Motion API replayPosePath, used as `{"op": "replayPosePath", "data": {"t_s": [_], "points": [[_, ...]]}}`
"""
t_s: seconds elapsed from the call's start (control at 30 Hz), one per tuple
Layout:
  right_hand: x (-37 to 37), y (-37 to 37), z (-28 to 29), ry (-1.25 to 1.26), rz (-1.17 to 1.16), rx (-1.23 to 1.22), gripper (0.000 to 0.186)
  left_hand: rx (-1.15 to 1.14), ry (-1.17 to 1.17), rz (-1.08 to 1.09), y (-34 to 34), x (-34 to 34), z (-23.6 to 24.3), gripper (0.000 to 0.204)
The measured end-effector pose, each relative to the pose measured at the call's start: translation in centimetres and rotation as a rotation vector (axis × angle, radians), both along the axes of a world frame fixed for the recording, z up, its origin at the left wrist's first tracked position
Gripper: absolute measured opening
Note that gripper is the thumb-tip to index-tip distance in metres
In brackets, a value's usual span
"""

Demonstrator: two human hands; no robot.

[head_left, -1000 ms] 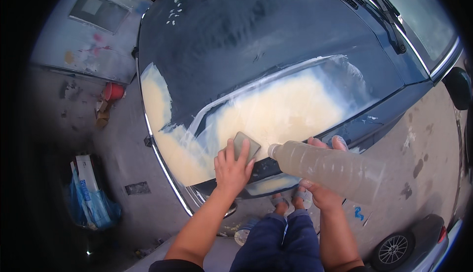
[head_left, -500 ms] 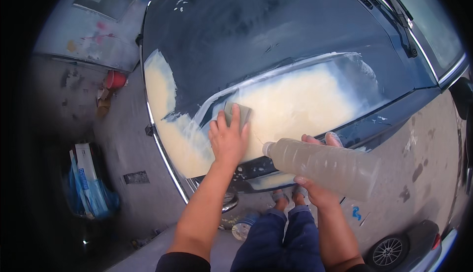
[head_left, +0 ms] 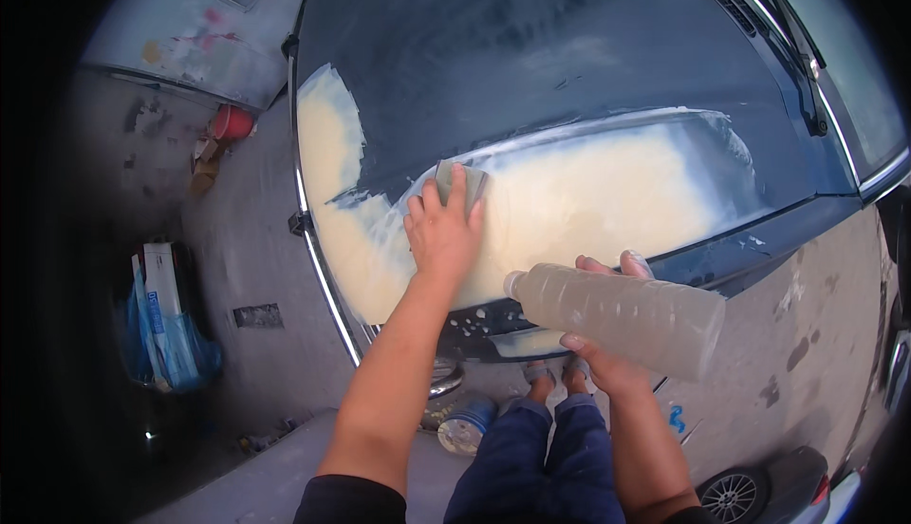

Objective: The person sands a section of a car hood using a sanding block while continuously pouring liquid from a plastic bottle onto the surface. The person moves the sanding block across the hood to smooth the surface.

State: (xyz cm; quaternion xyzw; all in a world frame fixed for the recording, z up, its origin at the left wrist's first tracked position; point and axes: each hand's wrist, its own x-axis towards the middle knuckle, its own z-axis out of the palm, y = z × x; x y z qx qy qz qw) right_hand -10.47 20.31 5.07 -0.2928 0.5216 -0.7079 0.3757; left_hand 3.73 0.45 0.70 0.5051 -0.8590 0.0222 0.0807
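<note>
My left hand [head_left: 444, 239] presses a grey-green sanding block [head_left: 461, 185], its fingers spread over the top and its thumb at the side. The block lies flat at the upper edge of a cream filler patch [head_left: 588, 192] on the dark blue car hood [head_left: 455, 59]. In my right hand [head_left: 607, 364] is a clear plastic bottle [head_left: 622, 318] of cloudy liquid. Tilted on its side, it hangs above the hood's near edge with its mouth toward the patch. Fingers show behind the bottle and the thumb in front.
The windshield and a wiper [head_left: 816, 97] lie at the far right. A blue-sided bucket [head_left: 465, 426] stands beside my legs. A red bucket [head_left: 232, 122] and a bin with blue plastic [head_left: 171, 325] are on the left. Another car's wheel [head_left: 734, 497] shows at lower right.
My left hand has slid the sanding block forward to the patch's upper edge. A thin liquid stream at the bottle's mouth is no longer visible. The whole view has shifted slightly.
</note>
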Motion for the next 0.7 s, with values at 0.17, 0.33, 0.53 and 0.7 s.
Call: {"op": "replayPosePath", "data": {"t_s": [0.17,0.33,0.53,0.7], "points": [[-0.5,0.9,-0.8,0.154,0.050,-0.019,0.103,0.083,-0.040,-0.012,7.8,4.5,-0.6,0.064],[-0.1,0.4,-0.1,-0.002,0.070,-0.070,0.102,0.011,-0.027,-0.014,4.1,4.5,-0.7,0.064],[0.3,1.1,-1.1,0.093,0.055,-0.024,0.102,0.046,-0.030,0.066,1.8,3.4,-1.1,0.064],[0.1,1.3,-0.7,0.111,0.102,-0.043,0.102,0.052,-0.045,0.026,8.3,7.6,-1.2,0.063]]}}
